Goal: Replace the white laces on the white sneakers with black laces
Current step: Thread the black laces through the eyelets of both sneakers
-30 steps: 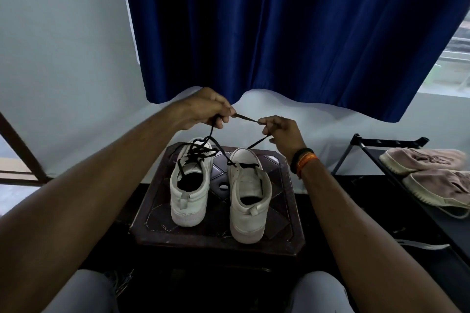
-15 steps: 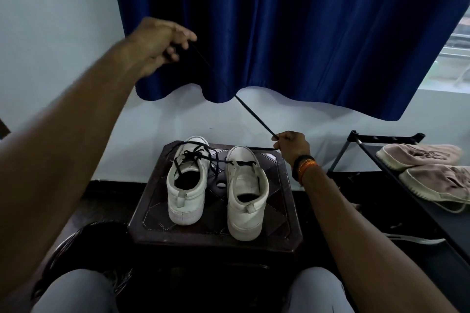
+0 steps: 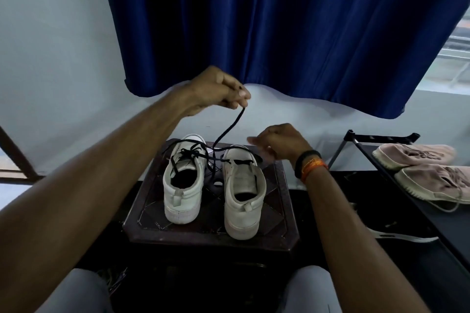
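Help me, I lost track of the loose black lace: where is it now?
In the head view, the black lace hangs centre frame from the left hand, running down between the two white sneakers on the dark stool.

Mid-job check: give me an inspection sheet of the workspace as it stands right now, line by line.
Surface: dark stool, both sneakers standing on it, heels toward the camera.
Job's things: left sneaker partly laced in black; right sneaker has one black bar across its front eyelets; black lace runs up from it.
Clutter: nothing seen on the stool.
Grippers: left hand pinches the lace end, raised; right hand hovers beyond the right sneaker's toe, fingers loose, holding nothing.
Cables: nothing seen.
Surroundings: blue curtain behind; black rack at right with pink sneakers; window beyond.
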The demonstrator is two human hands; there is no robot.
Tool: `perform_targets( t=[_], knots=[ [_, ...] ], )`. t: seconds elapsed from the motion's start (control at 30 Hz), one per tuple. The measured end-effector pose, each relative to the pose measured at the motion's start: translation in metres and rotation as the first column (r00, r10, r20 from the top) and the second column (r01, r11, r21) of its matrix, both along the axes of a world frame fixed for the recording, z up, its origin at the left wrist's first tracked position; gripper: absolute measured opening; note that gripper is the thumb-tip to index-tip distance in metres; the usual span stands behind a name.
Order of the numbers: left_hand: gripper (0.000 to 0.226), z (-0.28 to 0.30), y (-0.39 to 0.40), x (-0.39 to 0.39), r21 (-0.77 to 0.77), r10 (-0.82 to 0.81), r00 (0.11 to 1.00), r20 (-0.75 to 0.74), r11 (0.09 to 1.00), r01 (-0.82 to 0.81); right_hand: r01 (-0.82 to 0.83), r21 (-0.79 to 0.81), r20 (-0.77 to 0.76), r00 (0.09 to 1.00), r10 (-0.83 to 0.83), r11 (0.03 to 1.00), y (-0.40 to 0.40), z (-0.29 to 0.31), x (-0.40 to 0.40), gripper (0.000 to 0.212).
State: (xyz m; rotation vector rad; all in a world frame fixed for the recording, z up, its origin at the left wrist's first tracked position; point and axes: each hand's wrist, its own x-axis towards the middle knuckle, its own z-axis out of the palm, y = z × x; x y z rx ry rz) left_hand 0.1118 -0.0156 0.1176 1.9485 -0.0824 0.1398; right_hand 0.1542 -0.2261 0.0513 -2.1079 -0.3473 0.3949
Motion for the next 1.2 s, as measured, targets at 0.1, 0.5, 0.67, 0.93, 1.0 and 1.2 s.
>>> perform_targets(
  t=[0.1, 0.5, 0.67, 0.93, 1.0, 1.2],
  knots=[
    [0.011, -0.02, -0.012, 0.002, 0.131, -0.114, 0.993, -0.01, 0.985, 0.115, -0.092, -0.108, -0.138, 0.987, 0.076, 0.99, -0.001, -0.01, -0.01, 0.039],
    [0.013, -0.072, -0.043, -0.003, 0.268, -0.181, 0.942, -0.284, 0.928, 0.259, -0.007, -0.085, -0.069, 0.998, 0.001, 0.996, -0.015, -0.025, -0.019, 0.01],
    [0.011, -0.08, -0.046, -0.006, 0.446, -0.01, 0.951, -0.31, 0.881, 0.155, 0.038, -0.014, -0.109, 0.993, -0.039, 0.999, -0.018, -0.035, -0.013, 0.014],
    [0.014, -0.087, -0.05, -0.011, 0.458, 0.117, 0.959, -0.26, 0.889, 0.015, 0.107, 0.131, -0.222, 0.972, -0.076, 0.986, -0.021, -0.042, -0.015, 0.006],
    [0.016, -0.088, -0.051, -0.013, 0.443, 0.137, 0.957, -0.255, 0.896, -0.01, 0.135, 0.146, -0.225, 0.969, -0.1, 0.98, -0.02, -0.045, -0.016, 0.01],
    [0.016, -0.09, -0.057, -0.013, 0.443, 0.17, 0.95, -0.26, 0.896, -0.039, 0.191, 0.126, -0.201, 0.966, -0.164, 0.973, -0.019, -0.052, -0.017, 0.012]
  ],
)
